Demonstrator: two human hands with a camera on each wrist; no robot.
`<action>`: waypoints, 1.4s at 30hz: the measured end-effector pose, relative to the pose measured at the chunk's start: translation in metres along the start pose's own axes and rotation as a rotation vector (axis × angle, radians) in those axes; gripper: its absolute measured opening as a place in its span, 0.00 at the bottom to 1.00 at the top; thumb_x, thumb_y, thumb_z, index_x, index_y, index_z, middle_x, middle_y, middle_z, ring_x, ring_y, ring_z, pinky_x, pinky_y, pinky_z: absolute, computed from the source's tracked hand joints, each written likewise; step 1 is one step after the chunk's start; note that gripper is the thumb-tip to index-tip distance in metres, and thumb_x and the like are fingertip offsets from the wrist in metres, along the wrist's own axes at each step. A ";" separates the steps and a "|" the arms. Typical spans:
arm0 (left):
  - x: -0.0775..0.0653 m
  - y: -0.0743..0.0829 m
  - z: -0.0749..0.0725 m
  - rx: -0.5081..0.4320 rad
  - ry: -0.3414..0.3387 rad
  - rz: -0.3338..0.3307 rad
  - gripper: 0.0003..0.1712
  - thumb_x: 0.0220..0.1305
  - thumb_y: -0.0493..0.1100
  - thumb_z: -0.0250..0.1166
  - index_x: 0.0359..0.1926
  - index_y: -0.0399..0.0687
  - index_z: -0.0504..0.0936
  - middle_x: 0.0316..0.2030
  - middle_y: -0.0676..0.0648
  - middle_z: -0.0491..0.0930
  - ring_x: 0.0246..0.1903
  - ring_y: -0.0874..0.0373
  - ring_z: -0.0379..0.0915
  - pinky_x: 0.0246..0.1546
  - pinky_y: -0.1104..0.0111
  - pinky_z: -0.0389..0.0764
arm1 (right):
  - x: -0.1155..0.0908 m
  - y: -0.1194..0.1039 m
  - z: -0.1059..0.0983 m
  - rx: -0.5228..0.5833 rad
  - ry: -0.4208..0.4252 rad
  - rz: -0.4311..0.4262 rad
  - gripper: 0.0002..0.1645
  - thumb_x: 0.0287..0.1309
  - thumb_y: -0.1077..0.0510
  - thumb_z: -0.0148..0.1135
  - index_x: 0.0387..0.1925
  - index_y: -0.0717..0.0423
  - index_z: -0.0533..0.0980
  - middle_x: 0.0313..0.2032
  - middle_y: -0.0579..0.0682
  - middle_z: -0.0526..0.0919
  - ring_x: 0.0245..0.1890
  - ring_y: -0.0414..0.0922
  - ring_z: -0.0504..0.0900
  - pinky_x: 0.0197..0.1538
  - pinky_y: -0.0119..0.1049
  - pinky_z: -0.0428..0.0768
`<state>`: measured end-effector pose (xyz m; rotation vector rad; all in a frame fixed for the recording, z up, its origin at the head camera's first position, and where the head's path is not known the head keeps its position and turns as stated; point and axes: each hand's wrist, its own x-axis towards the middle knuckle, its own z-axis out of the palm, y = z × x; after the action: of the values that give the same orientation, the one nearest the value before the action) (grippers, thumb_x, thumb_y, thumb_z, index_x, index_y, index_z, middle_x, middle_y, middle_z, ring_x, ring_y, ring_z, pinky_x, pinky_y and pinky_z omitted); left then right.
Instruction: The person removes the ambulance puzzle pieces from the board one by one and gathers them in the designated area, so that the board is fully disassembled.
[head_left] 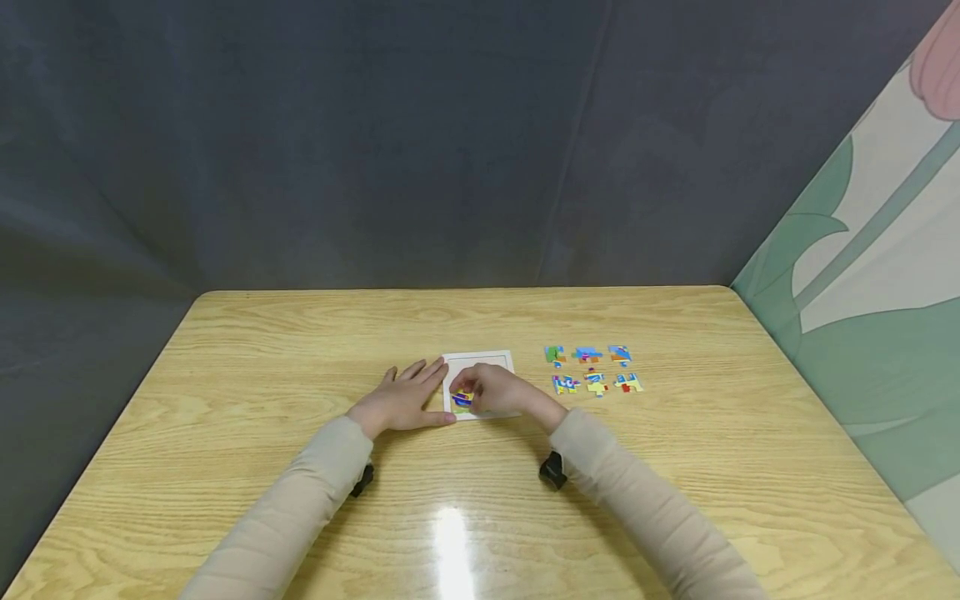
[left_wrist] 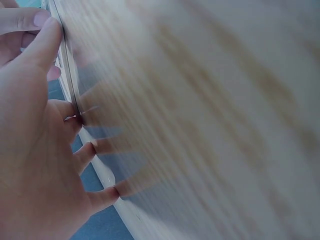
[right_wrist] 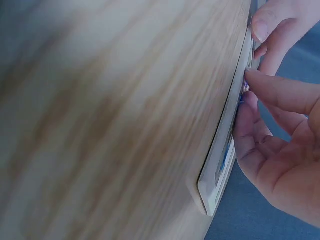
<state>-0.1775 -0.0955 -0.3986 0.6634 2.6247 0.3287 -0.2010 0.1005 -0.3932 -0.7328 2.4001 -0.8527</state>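
A square white puzzle tray (head_left: 480, 354) lies on the wooden table, in front of the person. My left hand (head_left: 405, 402) is spread flat at its left side, fingertips and thumb touching the border. My right hand (head_left: 497, 388) reaches over the tray, its thumb and fingers pinching a yellow, blue and purple puzzle piece (head_left: 462, 399) at the lower left corner. In the right wrist view, the right thumb and curled fingers (right_wrist: 250, 120) come together low over the tray edge (right_wrist: 212, 175), largely hiding the piece.
Several loose puzzle pieces (head_left: 587, 355) lie in two rows to the right of the tray. A dark curtain (head_left: 450, 150) stands behind the table (head_left: 300, 333), and a leaf-patterned panel (head_left: 885, 250) borders its right side.
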 end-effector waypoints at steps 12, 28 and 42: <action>0.000 0.000 -0.002 -0.011 -0.001 0.002 0.49 0.65 0.69 0.51 0.76 0.51 0.43 0.77 0.52 0.38 0.76 0.46 0.35 0.72 0.39 0.40 | 0.001 -0.002 -0.001 -0.015 0.016 -0.038 0.21 0.47 0.77 0.61 0.45 0.62 0.78 0.34 0.52 0.77 0.28 0.39 0.70 0.33 0.24 0.71; 0.003 -0.001 0.000 -0.001 0.002 0.002 0.50 0.64 0.70 0.50 0.76 0.52 0.43 0.77 0.52 0.38 0.76 0.46 0.35 0.72 0.39 0.40 | -0.003 -0.002 -0.004 0.013 0.079 -0.041 0.22 0.50 0.76 0.56 0.48 0.61 0.78 0.36 0.55 0.80 0.33 0.40 0.74 0.34 0.24 0.71; 0.004 -0.002 0.002 0.013 -0.007 -0.010 0.50 0.64 0.70 0.50 0.76 0.53 0.42 0.77 0.52 0.38 0.76 0.46 0.36 0.72 0.39 0.41 | -0.009 -0.004 -0.008 0.122 0.102 -0.023 0.13 0.58 0.69 0.58 0.45 0.65 0.79 0.35 0.56 0.82 0.31 0.39 0.77 0.33 0.25 0.76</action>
<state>-0.1804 -0.0952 -0.4025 0.6548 2.6248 0.3066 -0.1984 0.1069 -0.3825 -0.6859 2.4069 -1.0598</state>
